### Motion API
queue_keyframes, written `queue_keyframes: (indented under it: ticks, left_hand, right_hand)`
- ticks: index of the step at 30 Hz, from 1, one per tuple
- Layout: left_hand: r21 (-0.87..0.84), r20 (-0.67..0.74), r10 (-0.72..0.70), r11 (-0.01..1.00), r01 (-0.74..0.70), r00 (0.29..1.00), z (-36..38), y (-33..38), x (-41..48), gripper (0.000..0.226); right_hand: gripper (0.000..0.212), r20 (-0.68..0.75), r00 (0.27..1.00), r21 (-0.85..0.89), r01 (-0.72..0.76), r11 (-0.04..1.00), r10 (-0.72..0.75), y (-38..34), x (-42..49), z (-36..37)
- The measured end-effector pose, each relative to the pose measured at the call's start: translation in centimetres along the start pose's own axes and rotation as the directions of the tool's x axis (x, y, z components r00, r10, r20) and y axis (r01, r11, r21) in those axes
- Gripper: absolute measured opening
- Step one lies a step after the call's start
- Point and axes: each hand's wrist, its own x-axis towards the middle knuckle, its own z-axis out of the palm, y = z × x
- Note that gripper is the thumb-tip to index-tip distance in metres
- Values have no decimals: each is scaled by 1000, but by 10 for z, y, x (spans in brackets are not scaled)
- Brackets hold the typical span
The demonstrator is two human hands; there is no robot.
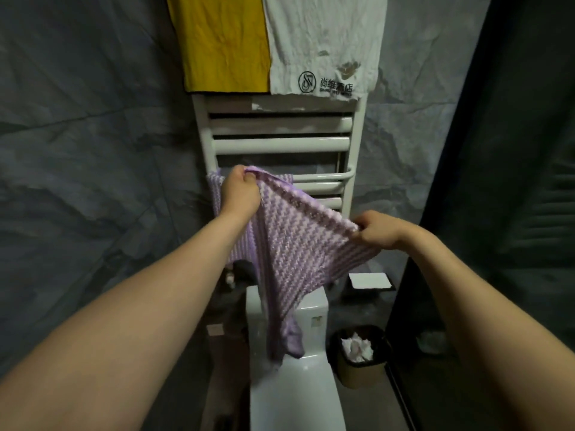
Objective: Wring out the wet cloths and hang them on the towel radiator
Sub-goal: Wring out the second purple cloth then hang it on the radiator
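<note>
Purple-and-white striped cloth gripped along its top edge by left hand and right hand, held before towel radiator, yellow cloth and white towel printed "尚维酒店" hung above, toilet below.

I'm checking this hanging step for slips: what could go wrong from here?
1. The left hand and right hand pinch only the top edge of the purple cloth. If a grip slips, it would likely fall onto the toilet below.
2. The right end is held away from the radiator, so the cloth may end up bunched at the left and slide off.
</note>
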Motion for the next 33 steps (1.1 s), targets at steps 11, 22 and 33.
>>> queue_keyframes:
  ticks: [11, 22, 33]
  left_hand:
    - [229, -62, -22, 973, 36, 998, -63, -19, 37, 26]
    - [-282, 44, -141, 948, 148, 989, -63, 7, 52, 25]
    - [106, 246, -297, 954, 279, 923, -37, -32, 44, 37]
  right_hand:
    - [45, -278, 951, 450, 1, 893, 139, -15, 35, -9]
    - [15, -653, 756, 541, 425, 726, 45, -17, 62, -22]
    - [20, -448, 860, 457, -14, 889, 244, 25, 41, -10]
